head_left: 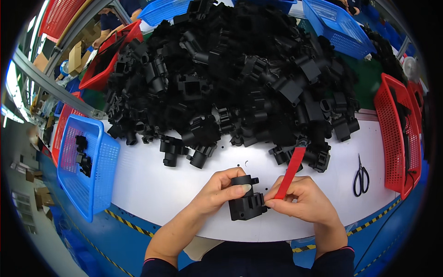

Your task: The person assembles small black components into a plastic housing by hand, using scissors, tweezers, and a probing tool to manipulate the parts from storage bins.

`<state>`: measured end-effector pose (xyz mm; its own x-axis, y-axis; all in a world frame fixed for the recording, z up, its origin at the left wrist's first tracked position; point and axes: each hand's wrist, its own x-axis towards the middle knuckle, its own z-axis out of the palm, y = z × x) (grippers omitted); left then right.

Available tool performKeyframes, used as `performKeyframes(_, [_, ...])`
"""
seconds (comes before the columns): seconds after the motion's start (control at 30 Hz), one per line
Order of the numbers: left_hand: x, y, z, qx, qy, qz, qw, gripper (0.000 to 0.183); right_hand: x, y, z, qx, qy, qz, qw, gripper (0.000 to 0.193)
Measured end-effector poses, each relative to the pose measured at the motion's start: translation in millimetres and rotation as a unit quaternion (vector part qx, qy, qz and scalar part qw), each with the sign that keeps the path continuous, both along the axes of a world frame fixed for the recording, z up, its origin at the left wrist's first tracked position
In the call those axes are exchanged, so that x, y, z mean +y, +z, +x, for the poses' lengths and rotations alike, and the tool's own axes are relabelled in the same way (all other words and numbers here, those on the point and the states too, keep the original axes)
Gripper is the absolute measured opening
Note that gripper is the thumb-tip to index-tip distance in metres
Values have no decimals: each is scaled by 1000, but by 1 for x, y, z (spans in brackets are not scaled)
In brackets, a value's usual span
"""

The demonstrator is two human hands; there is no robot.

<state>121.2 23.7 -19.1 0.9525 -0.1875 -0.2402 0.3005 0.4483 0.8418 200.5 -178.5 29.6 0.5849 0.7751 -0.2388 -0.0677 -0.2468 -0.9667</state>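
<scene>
My left hand (220,190) is closed around a black moulded plastic part (247,207), a short cylinder on a wider ribbed body. The thumb lies across its front, above the near edge of the white table. Close by on the right, my right hand (302,201) pinches a long, flat red tool (291,173) by its lower end. This tool slants up and away toward the pile; its exact kind is unclear. My right fingertips are at the part's right side, and whether they touch it I cannot tell.
A large heap of similar black plastic parts (221,78) covers the far table. Black scissors (361,177) lie at right. A blue basket (104,161) with a few parts stands left, a red basket (390,157) right. More baskets and other people are behind.
</scene>
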Motion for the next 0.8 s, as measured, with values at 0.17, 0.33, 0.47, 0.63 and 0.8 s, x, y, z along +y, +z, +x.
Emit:
performKeyframes(0.17, [-5, 1, 1, 12, -2, 34, 999, 25, -3, -2, 0, 2, 18, -27, 999, 13])
performKeyframes(0.33, [-8, 4, -2, -9, 37, 67, 997, 22, -1, 1, 2, -56, 41, -34, 997, 12])
performKeyframes(0.47, [-15, 3, -2, -18, 76, 113, 990, 23, 1, -3, 1, -73, 38, -77, 994, 11])
performKeyframes(0.63, [-12, 1, 0, -8, 70, 152, 986, 23, 3, -14, -4, -27, -100, -17, 995, 10])
performKeyframes(0.8, [-14, 7, -16, -15, 147, -123, 981, 30, 6, -18, 2, 36, -214, 119, 969, 11])
